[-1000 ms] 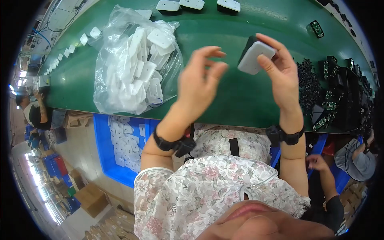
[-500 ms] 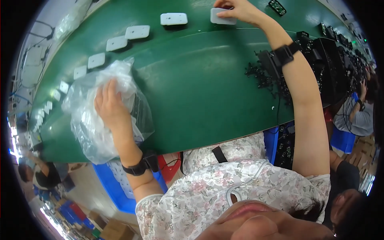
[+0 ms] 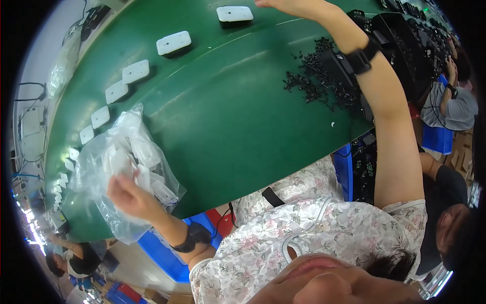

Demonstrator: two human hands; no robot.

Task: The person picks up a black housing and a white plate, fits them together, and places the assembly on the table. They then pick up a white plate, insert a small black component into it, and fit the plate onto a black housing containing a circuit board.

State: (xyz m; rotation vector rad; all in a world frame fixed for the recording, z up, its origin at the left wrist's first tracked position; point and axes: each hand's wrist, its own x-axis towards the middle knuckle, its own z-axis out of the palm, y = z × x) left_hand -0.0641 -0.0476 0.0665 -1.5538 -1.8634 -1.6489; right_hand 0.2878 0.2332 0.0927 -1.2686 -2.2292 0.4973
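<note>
A clear plastic bag full of white plastic parts lies at the near left edge of the green belt. My left hand is at the bag's mouth, fingers closed on a white part. My right arm stretches to the far side of the belt, where my right hand is cut off by the top edge of the picture, so its fingers are hidden. A white rectangular plate lies just left of that hand.
Several more white plates run in a line along the belt's far side toward the left. A heap of small black parts and black trays sit on the right. Another person works at the right. Blue bins stand below the belt.
My left hand has drawn back from the top of the bag to its near edge and now pinches a white part. My right hand stays stretched out over the far side of the belt.
</note>
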